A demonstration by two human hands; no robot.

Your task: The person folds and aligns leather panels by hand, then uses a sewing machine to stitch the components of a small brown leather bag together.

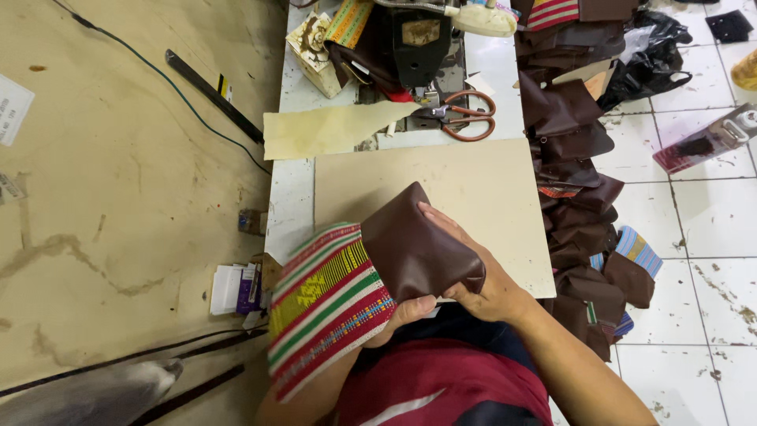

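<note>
Both of our hands are closed on one sewn piece, held just above the near edge of the sewing table (pixel 292 189). Our right hand (pixel 473 272) lies over the right side of the brown leather part (pixel 414 248), fingers stretched along its upper right edge and the thumb tucked beneath, so it grips the leather rather than resting open. Our left hand (pixel 402 315) comes up from under the piece; we see only its fingertips curled around the lower edge where the leather meets the striped woven panel (pixel 323 308), and the rest of that hand is hidden below the cloth.

We hold the piece tilted, its brown corner pointing up toward the machine and the striped end hanging off the table's front edge over our lap. Behind it a pale board (pixel 473 189) lies bare across the table, giving free room between the piece and the sewing machine (pixel 414 39). A cream paper pattern (pixel 331 130) juts over the table's left edge, and orange-handled scissors (pixel 465 114) rest just beside the machine's foot. Along the right edge a heap of brown leather pieces (pixel 579 213) crowds close against the board, spilling down toward the tiled floor (pixel 702 229). To the left, the worn floor is open apart from a black cable (pixel 169 83) and small paper packets (pixel 236 288).
</note>
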